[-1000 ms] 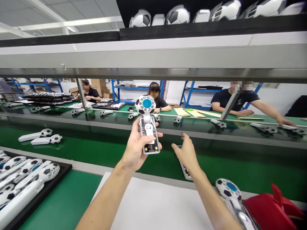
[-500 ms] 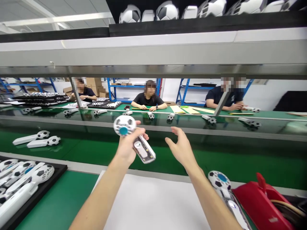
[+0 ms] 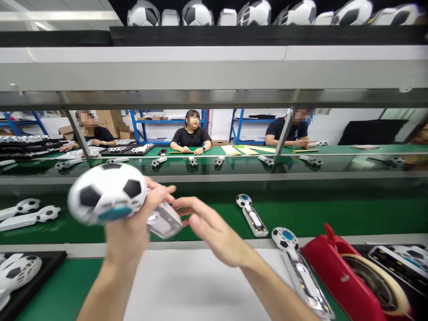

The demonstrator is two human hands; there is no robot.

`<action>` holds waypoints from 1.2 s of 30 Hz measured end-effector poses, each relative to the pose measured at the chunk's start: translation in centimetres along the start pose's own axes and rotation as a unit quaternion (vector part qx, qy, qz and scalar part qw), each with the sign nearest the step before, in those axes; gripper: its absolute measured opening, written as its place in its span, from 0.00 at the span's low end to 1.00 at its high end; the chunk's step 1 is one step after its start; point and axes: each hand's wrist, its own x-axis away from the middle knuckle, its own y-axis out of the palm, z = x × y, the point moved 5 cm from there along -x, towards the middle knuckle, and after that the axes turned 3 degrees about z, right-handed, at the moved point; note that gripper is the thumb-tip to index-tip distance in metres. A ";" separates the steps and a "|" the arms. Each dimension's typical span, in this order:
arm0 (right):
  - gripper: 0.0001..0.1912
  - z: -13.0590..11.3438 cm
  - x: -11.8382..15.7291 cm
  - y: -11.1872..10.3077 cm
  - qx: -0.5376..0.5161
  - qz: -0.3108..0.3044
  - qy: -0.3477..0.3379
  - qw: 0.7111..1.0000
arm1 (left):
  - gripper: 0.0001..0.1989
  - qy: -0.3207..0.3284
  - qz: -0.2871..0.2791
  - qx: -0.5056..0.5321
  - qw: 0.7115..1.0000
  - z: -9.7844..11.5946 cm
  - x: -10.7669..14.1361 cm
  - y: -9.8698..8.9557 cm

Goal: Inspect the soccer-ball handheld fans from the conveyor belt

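My left hand (image 3: 155,196) is closed around a white handheld fan (image 3: 107,189) with a black-and-white football-patterned head and a blue centre. Its head is close to the camera and blurred. The handle (image 3: 163,220) points right and shows an open, uncovered face. My right hand (image 3: 214,227) is beside the handle's end, fingers stretched and apart; whether a fingertip touches it I cannot tell. On the green belt beyond lies another open-handled fan (image 3: 254,221). A further open fan (image 3: 306,281) rests right of the white sheet (image 3: 197,290) on the bench.
A red tape dispenser (image 3: 344,276) stands at right, beside more fan parts (image 3: 401,263). Black foam tray (image 3: 50,272) with fans is at left. Two fans (image 3: 30,218) lie on the belt. Overhead runs a shelf (image 3: 214,76); co-workers (image 3: 190,136) sit across the line.
The left hand has brought the fan leftward and nearer the camera. My right hand has come in towards its handle. Another fan now shows on the belt, and the view has turned right.
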 end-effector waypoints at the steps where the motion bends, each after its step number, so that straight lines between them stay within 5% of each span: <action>1: 0.28 0.0 0.1 1.1 -0.049 -0.026 -0.003 0.998 | 0.12 -0.046 -0.006 0.040 0.998 -1.4 -0.1 0.9; 4: 0.28 1.2 -0.1 1.8 -0.077 0.027 0.011 0.997 | 0.15 -0.168 -0.013 0.066 0.983 -5.2 -0.2 2.7; 7: 0.21 2.9 -0.7 1.4 -0.082 0.028 0.065 0.994 | 0.17 -0.214 -0.025 0.046 0.975 -7.0 -0.5 3.0; 11: 0.23 3.6 -1.0 0.9 -0.115 -0.016 0.101 0.988 | 0.18 -0.206 -0.045 0.028 0.977 -7.2 -1.1 2.9; 22: 0.23 2.1 -0.7 -1.8 -0.265 -0.015 0.166 0.950 | 0.30 -0.217 -0.177 -0.014 0.960 -6.6 -1.3 3.2; 36: 0.27 2.9 -1.1 -5.2 -0.205 0.126 0.137 0.961 | 0.28 -0.148 -0.137 -0.108 0.973 -6.9 -2.7 1.9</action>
